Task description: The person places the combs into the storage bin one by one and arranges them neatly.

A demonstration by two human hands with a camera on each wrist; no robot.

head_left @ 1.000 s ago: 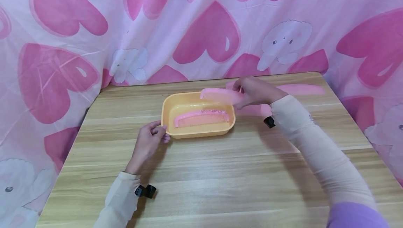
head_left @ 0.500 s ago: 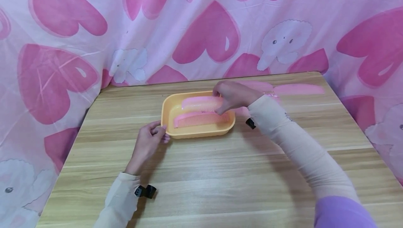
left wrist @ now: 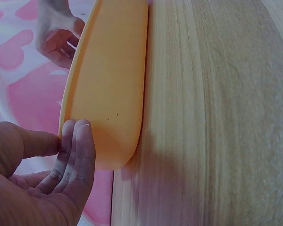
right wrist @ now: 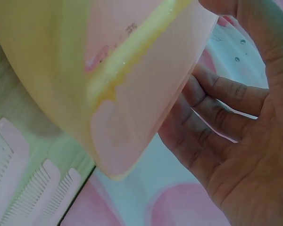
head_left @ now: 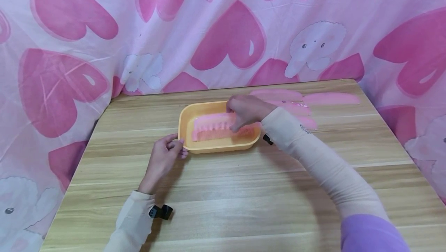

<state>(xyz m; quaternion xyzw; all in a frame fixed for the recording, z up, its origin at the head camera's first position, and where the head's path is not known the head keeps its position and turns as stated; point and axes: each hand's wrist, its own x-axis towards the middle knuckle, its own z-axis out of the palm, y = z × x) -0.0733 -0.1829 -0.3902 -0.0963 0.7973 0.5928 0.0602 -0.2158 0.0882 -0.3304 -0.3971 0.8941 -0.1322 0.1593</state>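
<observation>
A yellow plastic basin (head_left: 216,150) stands on the wooden table. At its left front corner my left hand (head_left: 165,153) pinches the rim between thumb and fingers; the left wrist view shows them on the basin wall (left wrist: 108,75). Inside lies a pink comb (head_left: 205,136) with printed decoration, teeth toward me. My right hand (head_left: 248,109) reaches over the right side of the basin and holds the right end of a second pink comb (head_left: 210,120), which overlaps the first. In the right wrist view this held comb (right wrist: 151,84) is close in front of the curled fingers.
Several more pink combs lie right of the basin: one at the back (head_left: 277,94), one farther right (head_left: 331,98) and others partly behind the right sleeve (head_left: 308,122). A pink heart-patterned curtain (head_left: 226,35) hangs along the table's back edge.
My right hand has carried a comb leftward and down into the basin, over the comb lying there. My left hand has stayed on the rim.
</observation>
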